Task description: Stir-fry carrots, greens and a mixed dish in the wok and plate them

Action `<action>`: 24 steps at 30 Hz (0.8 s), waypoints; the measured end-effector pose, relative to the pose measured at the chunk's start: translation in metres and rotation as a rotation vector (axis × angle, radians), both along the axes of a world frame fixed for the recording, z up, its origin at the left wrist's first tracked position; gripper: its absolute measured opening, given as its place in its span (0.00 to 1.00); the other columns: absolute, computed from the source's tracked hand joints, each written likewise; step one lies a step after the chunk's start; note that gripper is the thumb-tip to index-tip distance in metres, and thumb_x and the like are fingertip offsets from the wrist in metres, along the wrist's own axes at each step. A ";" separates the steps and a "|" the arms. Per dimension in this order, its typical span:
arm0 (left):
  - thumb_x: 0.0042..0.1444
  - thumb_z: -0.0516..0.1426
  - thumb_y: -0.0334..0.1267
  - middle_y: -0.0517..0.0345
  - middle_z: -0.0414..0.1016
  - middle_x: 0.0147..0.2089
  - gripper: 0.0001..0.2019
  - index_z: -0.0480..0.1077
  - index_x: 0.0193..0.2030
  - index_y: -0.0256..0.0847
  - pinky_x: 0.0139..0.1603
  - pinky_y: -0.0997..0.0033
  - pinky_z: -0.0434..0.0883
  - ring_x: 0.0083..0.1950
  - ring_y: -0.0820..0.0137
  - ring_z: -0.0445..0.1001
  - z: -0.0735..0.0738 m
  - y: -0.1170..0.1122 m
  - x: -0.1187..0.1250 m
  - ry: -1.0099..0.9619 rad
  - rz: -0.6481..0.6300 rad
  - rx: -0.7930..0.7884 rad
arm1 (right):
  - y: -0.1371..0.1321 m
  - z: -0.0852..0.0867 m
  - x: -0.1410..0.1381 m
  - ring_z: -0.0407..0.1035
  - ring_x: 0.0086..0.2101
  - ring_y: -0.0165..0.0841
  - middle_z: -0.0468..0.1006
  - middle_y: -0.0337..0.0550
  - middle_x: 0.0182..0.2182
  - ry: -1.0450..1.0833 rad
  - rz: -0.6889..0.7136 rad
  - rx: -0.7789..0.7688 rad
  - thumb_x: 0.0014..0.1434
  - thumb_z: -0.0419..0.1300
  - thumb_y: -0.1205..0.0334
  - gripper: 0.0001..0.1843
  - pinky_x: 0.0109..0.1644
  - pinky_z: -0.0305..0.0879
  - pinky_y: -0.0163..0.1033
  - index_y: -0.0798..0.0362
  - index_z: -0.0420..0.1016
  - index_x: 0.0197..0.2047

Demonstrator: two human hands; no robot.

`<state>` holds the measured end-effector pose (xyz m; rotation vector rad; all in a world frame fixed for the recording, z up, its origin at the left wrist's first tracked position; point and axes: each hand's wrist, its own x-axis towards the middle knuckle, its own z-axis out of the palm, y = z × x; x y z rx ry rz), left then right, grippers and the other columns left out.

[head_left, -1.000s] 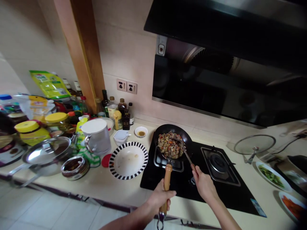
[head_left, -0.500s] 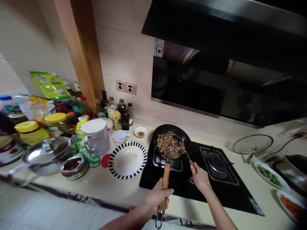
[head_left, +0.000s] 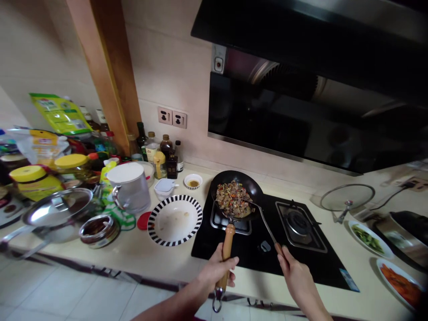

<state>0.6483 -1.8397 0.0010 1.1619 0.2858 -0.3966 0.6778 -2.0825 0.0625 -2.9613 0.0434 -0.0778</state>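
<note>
A black wok [head_left: 256, 183] rests on the left burner, with chopped, browned food [head_left: 232, 199] flecked with red and green inside it. My left hand [head_left: 219, 269] is wrapped round the wok's wooden handle [head_left: 228, 243]. In my right hand [head_left: 296, 272] is the wooden grip of a long metal spatula [head_left: 265, 223]. Its shaft slants over the wok's right rim, and its head is partly hidden in the food.
Left of the stove lies a white plate with a black-striped rim [head_left: 175, 218]. A small sauce dish [head_left: 193, 181], a pitcher [head_left: 130, 187], a lidded pan [head_left: 60, 214], jars and bottles crowd the left counter. To the right are a glass lid [head_left: 347, 197], plates of green [head_left: 371, 238] and orange food [head_left: 401, 283].
My right hand has moved right and towards me with the spatula, whose shaft now lies lower across the rim. My left hand keeps its hold on the handle. The view has shifted slightly.
</note>
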 end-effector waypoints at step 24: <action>0.40 0.66 0.41 0.74 0.58 0.19 0.27 0.52 0.39 0.44 0.16 0.78 0.62 0.16 0.79 0.59 0.000 -0.006 -0.004 0.008 0.010 0.001 | 0.018 0.014 -0.017 0.76 0.27 0.41 0.82 0.47 0.35 -0.158 0.243 -0.368 0.66 0.45 0.53 0.23 0.26 0.66 0.40 0.51 0.70 0.57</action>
